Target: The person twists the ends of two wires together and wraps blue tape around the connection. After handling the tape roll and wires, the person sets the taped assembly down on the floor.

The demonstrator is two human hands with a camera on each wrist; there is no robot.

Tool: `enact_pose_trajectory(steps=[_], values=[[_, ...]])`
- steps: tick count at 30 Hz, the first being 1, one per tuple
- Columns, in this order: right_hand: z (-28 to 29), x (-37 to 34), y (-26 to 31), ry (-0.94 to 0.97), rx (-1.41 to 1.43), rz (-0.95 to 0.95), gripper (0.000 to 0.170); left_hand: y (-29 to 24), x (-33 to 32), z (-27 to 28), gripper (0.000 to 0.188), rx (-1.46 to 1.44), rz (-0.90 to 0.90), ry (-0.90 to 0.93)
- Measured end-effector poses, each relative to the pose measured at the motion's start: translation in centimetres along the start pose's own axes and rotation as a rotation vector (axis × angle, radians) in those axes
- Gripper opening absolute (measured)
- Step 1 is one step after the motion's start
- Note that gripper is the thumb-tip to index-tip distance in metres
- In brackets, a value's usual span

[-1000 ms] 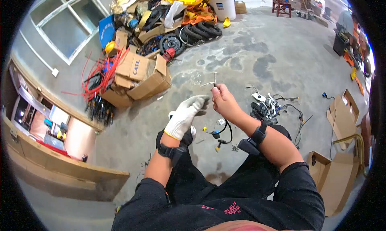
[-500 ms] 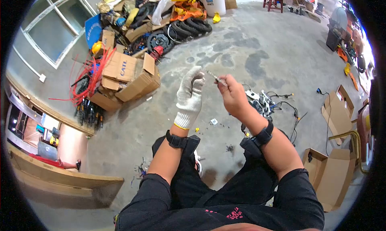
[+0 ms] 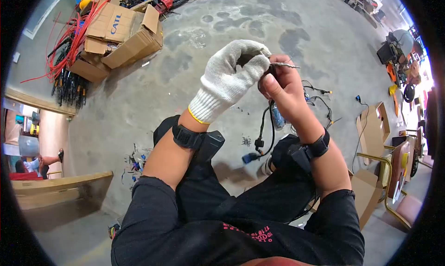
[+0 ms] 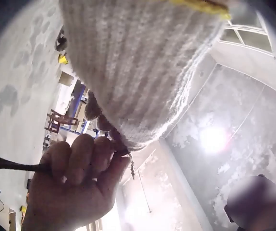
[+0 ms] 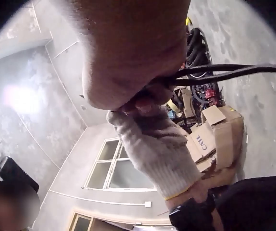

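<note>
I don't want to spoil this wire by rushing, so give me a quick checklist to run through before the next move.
1. Cable held: ok. The right hand grips it.
2. Wire exposed: ok. A twisted, silvery length sticks out beside the fingers.
3. Left hand has hold of the wire: cannot tell. Its fingertips are right by it, but the contact is hidden.
4. Both hands gloved: not ok. The left wears a glove; the right is bare.
5. Blue connector off the floor: cannot tell. It shows below the hands, but the head view doesn't settle its height.
</note>
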State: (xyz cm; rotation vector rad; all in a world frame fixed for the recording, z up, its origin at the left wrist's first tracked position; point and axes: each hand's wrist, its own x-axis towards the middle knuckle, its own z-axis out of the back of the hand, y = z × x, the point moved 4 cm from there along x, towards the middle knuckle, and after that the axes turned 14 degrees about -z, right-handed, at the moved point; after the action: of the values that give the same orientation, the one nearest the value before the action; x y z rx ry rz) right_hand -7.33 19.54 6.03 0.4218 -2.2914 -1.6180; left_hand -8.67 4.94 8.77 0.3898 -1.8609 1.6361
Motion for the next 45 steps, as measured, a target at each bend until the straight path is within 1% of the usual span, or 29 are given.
enact_pose_trajectory(steps=[2, 4, 6, 7, 9, 12, 13, 14, 16, 17, 18, 20, 21, 22, 23, 24, 26, 28, 29, 31, 33, 35, 37, 39, 40, 41, 42, 43, 45], values=[[0.3, 0.2, -0.5, -0.107, -0.217, 0.135, 0.028, -0.1, 0.0, 0.0, 0.025, 0.036, -0.047, 0.015], [0.6, 0.1, -0.7, -0.157, -0.271, 0.096, 0.031, 0.0, 0.0, 0.2, 0.025, 0.072, -0.096, 0.026], [0.6, -0.2, -0.3, -0.246, -0.461, 0.221, 0.030, -0.1, -0.1, 0.3, 0.027, 0.068, -0.148, 0.059], [1.0, -0.3, -0.6, -0.252, -0.450, 0.149, 0.030, -0.2, 0.0, 0.6, 0.027, 0.070, -0.153, 0.055], [0.6, -0.4, -0.1, -0.208, -0.474, 0.140, 0.030, -0.8, -0.1, 1.2, 0.034, 0.221, -0.213, 0.172], [0.8, -0.7, 0.1, -0.129, -0.484, 0.066, 0.033, -2.1, -0.1, 1.4, 0.039, 0.351, -0.303, 0.190], [0.7, -0.8, 0.2, -0.068, -0.452, 0.045, 0.034, -2.9, 0.1, 1.4, 0.031, 0.451, -0.390, 0.182], [0.5, -0.9, 0.1, -0.010, -0.418, 0.024, 0.035, -2.9, 0.2, 1.6, 0.031, 0.451, -0.390, 0.187], [0.5, -1.1, 0.1, 0.018, -0.388, 0.006, 0.034, -3.5, 0.1, 1.6, 0.020, 0.672, -0.633, 0.334], [0.4, -1.3, 0.1, 0.050, -0.362, -0.014, 0.034, -3.6, 0.0, 1.4, 0.012, 0.636, -0.632, 0.340], [0.2, -1.5, 0.3, 0.046, -0.358, -0.014, 0.034, -4.0, -0.1, 1.4, 0.012, 0.635, -0.631, 0.345], [-0.2, -2.0, 0.3, -0.002, -0.533, -0.183, 0.032, -4.1, -0.4, 1.4, 0.011, 0.670, -0.483, 0.408], [-0.4, -2.1, 0.2, -0.037, -0.544, -0.159, 0.029, -4.2, -0.6, 1.3, 0.011, 0.670, -0.483, 0.412], [-0.7, -2.1, 0.1, -0.039, -0.541, -0.160, 0.029, -3.9, -0.9, 1.4, 0.013, 0.643, -0.395, 0.389], [-0.8, -2.1, 0.2, -0.104, -0.607, -0.124, 0.028, -3.6, -1.1, 1.5, 0.015, 0.616, -0.307, 0.366], [-0.9, -2.2, 0.3, -0.172, -0.670, -0.092, 0.027, -3.8, -1.3, 1.3, 0.015, 0.613, -0.302, 0.370], [-1.2, -2.3, 0.8, -0.187, -0.727, -0.088, 0.027, -3.1, -1.5, 1.3, 0.020, 0.603, 0.011, 0.381], [-1.4, -2.4, 1.5, -0.200, -0.786, -0.082, 0.027, -2.8, -1.8, 1.2, 0.022, 0.559, 0.058, 0.358], [-1.4, -2.3, 1.6, -0.187, -0.792, -0.132, 0.027, -2.6, -1.8, 1.3, 0.024, 0.517, 0.100, 0.334], [-1.1, -2.2, 1.3, -0.176, -0.795, -0.183, 0.027, -2.5, -1.9, 1.3, 0.023, 0.503, 0.089, 0.337], [-0.5, -2.2, 0.4, -0.094, -0.602, -0.278, 0.025, -2.1, -2.0, 1.2, 0.022, 0.485, 0.080, 0.344], [-0.7, -2.1, 0.5, -0.085, -0.585, -0.261, 0.024, -2.0, -1.9, 1.2, 0.018, 0.506, -0.054, 0.367], [-0.9, -2.1, 0.4, -0.078, -0.568, -0.244, 0.023, -1.8, -1.9, 1.4, 0.016, 0.412, -0.015, 0.353], [-1.0, -2.1, 0.4, -0.097, -0.572, -0.151, 0.020, -1.9, -1.7, 1.6, 0.014, 0.319, 0.022, 0.339], [-1.0, -2.1, 0.5, -0.102, -0.568, -0.153, 0.020, -2.5, -1.5, 1.6, 0.014, 0.418, -0.062, 0.376], [-1.3, -2.1, 1.1, -0.125, -0.676, -0.077, 0.018, -3.0, -1.3, 1.4, 0.015, 0.517, -0.147, 0.412], [-1.5, -2.2, 1.5, -0.146, -0.782, -0.002, 0.017, -3.1, -1.3, 1.2, 0.015, 0.515, -0.144, 0.416], [-1.5, -2.1, 1.4, -0.149, -0.779, -0.004, 0.017, -3.0, -1.3, 1.2, 0.016, 0.590, -0.093, 0.409], [-1.6, -1.9, 1.6, -0.212, -0.925, 0.108, 0.013, -2.8, -1.5, 1.2, 0.018, 0.665, -0.038, 0.398]])
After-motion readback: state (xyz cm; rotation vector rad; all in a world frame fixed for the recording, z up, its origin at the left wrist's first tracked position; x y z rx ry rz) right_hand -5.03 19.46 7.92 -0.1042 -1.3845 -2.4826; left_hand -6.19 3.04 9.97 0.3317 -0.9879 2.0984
